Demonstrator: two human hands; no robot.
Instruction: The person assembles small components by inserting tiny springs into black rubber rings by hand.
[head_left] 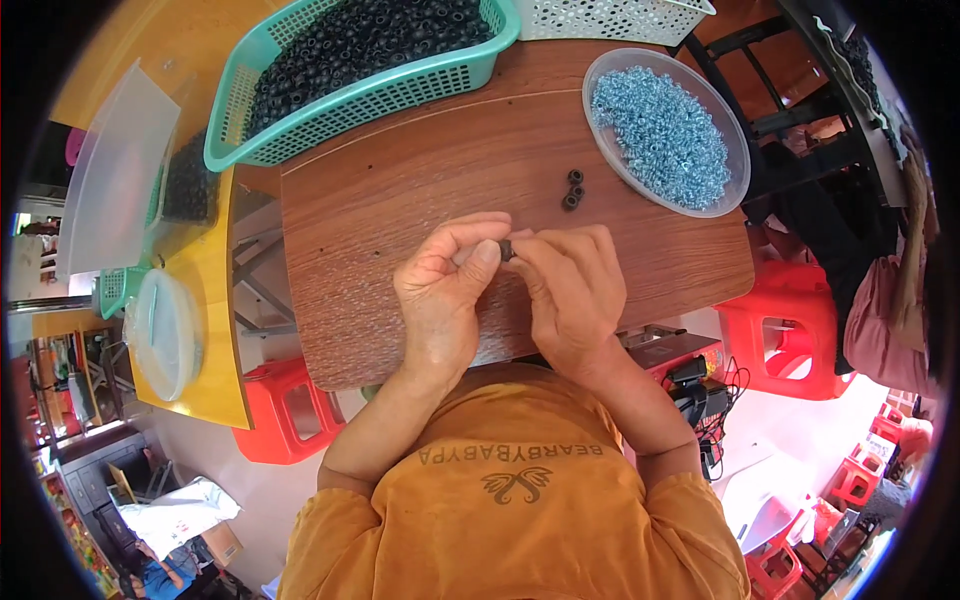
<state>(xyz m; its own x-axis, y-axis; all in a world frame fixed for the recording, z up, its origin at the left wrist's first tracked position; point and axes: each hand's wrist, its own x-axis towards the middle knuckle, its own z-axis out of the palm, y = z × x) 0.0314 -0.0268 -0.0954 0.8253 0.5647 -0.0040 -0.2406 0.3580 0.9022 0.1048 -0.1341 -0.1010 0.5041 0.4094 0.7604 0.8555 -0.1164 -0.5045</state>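
Over the wooden table, my left hand and my right hand meet with fingertips pinched together. Between them is a small dark ring-shaped part, gripped from both sides; fingers hide much of it. Just beyond my right hand lie three loose black ring-shaped parts, close together. At the far left of the tabletop, a teal basket holds a heap of similar black parts. A clear round tub at the far right is filled with tiny shiny pale-blue pieces.
Behind the table stands a white perforated basket. To the left is a yellow table with a clear round container. Red stools flank the brown table. Black cables hang near my right elbow.
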